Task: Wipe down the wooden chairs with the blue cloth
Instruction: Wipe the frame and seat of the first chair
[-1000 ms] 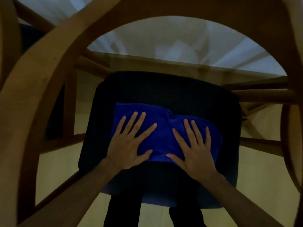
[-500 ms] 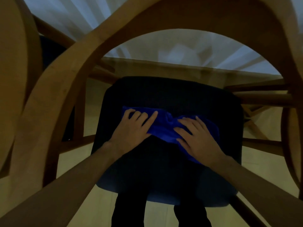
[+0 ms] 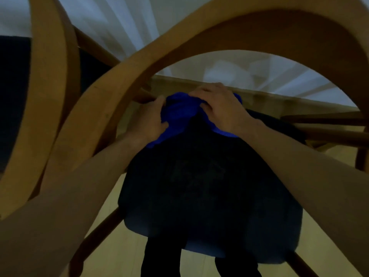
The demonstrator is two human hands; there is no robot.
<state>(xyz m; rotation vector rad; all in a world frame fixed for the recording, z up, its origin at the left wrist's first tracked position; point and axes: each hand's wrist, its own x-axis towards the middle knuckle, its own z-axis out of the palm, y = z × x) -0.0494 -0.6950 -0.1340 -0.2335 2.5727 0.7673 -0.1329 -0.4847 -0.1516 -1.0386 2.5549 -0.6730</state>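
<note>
Dark trouser legs point(image 3: 159, 256) nearest, below both forearms. Dark seat cushion point(image 3: 209, 186) under the wrists. Left hand point(image 3: 149, 118) curled on bunched blue cloth point(image 3: 179, 110); right hand point(image 3: 221, 106) gripping it from above, at cushion's far edge. Curved wooden chair back point(image 3: 123, 80) arching over both hands.

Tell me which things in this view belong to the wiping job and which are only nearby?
Belong to the job:
- cloth, bunched at the far edge of the seat
- left hand and right hand, both gripping it
- chair frame
- dark seat

Only nearby:
- second chair at the left
- floor
- white curtain
</note>
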